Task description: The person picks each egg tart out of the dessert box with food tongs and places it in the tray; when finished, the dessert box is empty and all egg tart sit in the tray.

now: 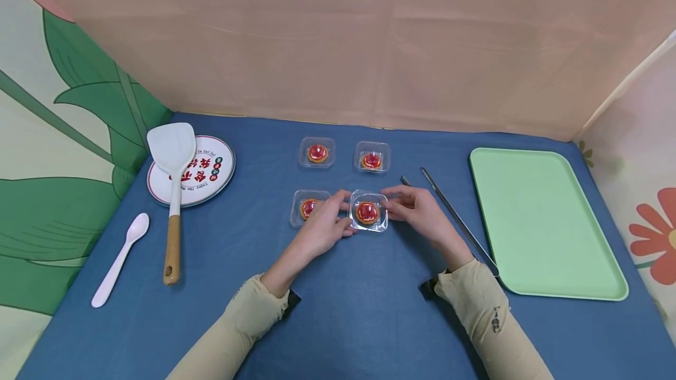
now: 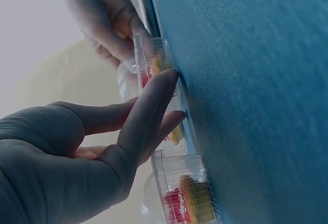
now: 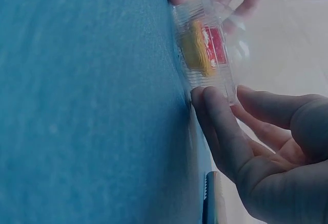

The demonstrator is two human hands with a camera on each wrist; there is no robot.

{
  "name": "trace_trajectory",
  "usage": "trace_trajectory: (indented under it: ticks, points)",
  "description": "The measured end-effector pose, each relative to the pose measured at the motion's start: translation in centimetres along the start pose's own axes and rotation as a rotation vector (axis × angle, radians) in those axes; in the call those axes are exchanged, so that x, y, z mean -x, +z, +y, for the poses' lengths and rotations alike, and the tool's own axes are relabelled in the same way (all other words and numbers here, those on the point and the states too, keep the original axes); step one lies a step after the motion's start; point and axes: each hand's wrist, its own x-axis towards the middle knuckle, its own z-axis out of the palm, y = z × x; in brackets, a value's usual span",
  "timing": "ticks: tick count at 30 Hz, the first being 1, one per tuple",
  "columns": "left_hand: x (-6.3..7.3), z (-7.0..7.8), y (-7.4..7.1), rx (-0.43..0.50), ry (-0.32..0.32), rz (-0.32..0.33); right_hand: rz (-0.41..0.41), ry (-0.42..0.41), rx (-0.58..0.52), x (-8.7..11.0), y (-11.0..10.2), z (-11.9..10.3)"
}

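A clear plastic box with a red-topped tart point(image 1: 367, 213) sits between both hands, low over the blue cloth. My right hand point(image 1: 414, 210) pinches its right edge, thumb at the rim and fingers lower down, as the right wrist view point(image 3: 277, 157) shows. On the opposite side, my left hand point(image 1: 321, 228) has fairly straight fingers right at the box's left edge. Partly behind that hand is another boxed tart point(image 1: 304, 206). Farther back stand two similar boxes, a left boxed tart point(image 1: 317, 152) and a right boxed tart point(image 1: 372, 158).
Metal tongs point(image 1: 456, 219) lie just beyond the right hand, beside a light green tray point(image 1: 549, 221). To the left, a white spatula point(image 1: 174, 192) with a wooden handle rests across printed round plates point(image 1: 219, 172). A white spoon point(image 1: 120, 260) lies near the left edge.
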Motion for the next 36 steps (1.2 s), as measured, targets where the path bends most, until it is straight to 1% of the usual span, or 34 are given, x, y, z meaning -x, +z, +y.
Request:
trace_trajectory:
  ticks: [5,8,11,15,18,22,25,28,31,36]
  points:
    - [-0.02,0.11,0.09,-0.003,0.010,0.003,-0.002,0.013,-0.004,-0.04,-0.04,-0.09]
    - [0.00,0.12,0.09,0.004,0.003,0.011,-0.003,0.015,-0.013,-0.02,-0.03,-0.09]
    - [0.11,0.05,0.05,0.000,-0.005,0.024,-0.010,0.001,-0.010,-0.02,0.10,-0.09]
    - [0.29,-0.04,-0.05,0.020,-0.018,0.033,-0.019,-0.025,0.011,-0.11,0.36,-0.08]
    - [0.33,-0.08,-0.12,0.061,-0.027,0.024,-0.012,-0.033,0.025,-0.10,0.43,-0.16]
    - [0.29,-0.12,-0.16,0.080,-0.030,0.014,0.017,-0.051,0.095,0.14,0.38,-0.33]
    - [0.34,-0.09,-0.15,0.072,-0.034,0.011,0.031,-0.074,0.147,0.22,0.28,-0.29]
    - [0.40,-0.03,-0.11,0.068,-0.043,0.009,0.031,-0.086,0.154,0.21,0.25,-0.27]
    - [0.42,0.02,-0.09,0.065,-0.047,0.006,0.033,-0.081,0.151,0.21,0.34,-0.41]
    - [0.41,0.03,-0.04,0.067,-0.053,0.002,0.057,-0.036,0.127,0.20,0.60,-0.69]
